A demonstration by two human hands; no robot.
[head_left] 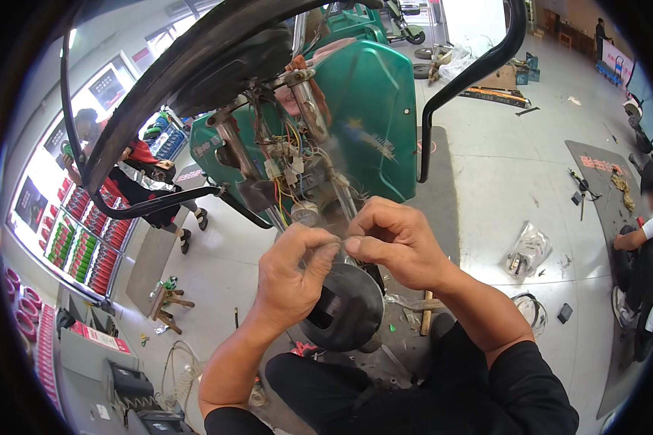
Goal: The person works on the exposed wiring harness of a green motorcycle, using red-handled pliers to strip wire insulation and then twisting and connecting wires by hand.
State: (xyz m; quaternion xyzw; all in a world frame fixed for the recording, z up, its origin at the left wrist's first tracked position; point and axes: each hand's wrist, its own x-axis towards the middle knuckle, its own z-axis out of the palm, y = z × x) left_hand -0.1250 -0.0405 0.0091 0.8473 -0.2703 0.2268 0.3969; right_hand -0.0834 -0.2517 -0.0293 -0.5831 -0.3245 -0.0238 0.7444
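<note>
My left hand (pixel 290 275) and my right hand (pixel 403 239) meet fingertip to fingertip, thumbs pressed against forefingers. Whatever they pinch is too small to make out. Just below them is a black round housing (pixel 352 308) with a dark rectangular window, perhaps a headlight or gauge casing. Beyond my fingers, a bundle of coloured wires (pixel 286 185) with white connectors hangs between the two metal fork tubes (pixel 308 109) of a vehicle. Its green body panel (pixel 370 109) rises behind, and a small round pale part (pixel 305 213) sits under the wires.
A black tube frame (pixel 432 109) arches around the vehicle. On the right floor lie a clear plastic bag of parts (pixel 528 250), a coiled cable (pixel 530 313) and a small black box (pixel 564 313). A wooden stool (pixel 168 304) stands left. People are at both sides.
</note>
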